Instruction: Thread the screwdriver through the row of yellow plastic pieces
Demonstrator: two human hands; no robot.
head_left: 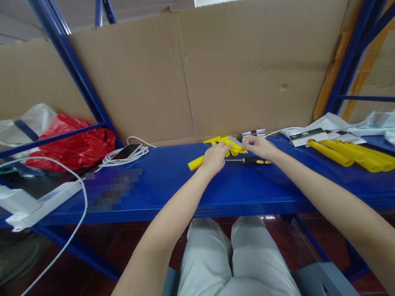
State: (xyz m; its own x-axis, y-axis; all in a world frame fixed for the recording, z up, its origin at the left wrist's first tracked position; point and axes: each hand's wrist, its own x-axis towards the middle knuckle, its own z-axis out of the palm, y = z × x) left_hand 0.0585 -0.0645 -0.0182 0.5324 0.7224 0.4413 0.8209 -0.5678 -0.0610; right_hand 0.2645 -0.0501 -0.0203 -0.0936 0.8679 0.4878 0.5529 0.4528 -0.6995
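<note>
My left hand is closed around a yellow tube-shaped piece, whose end sticks out to the left below the palm. Just right of it, my right hand is pinched, its fingertips by the yellow parts; whatever they hold is too small to make out. Several yellow plastic pieces lie in a heap beyond and between the hands, with a flat greyish piece among them. A screwdriver with a black and yellow handle rests below the right hand, its shaft pointing left.
On the right lie several yellow tubes beside white and black packets. Leftward are a phone with a coiled white cable, a red plastic bag and a power strip. A cardboard panel backs the blue table.
</note>
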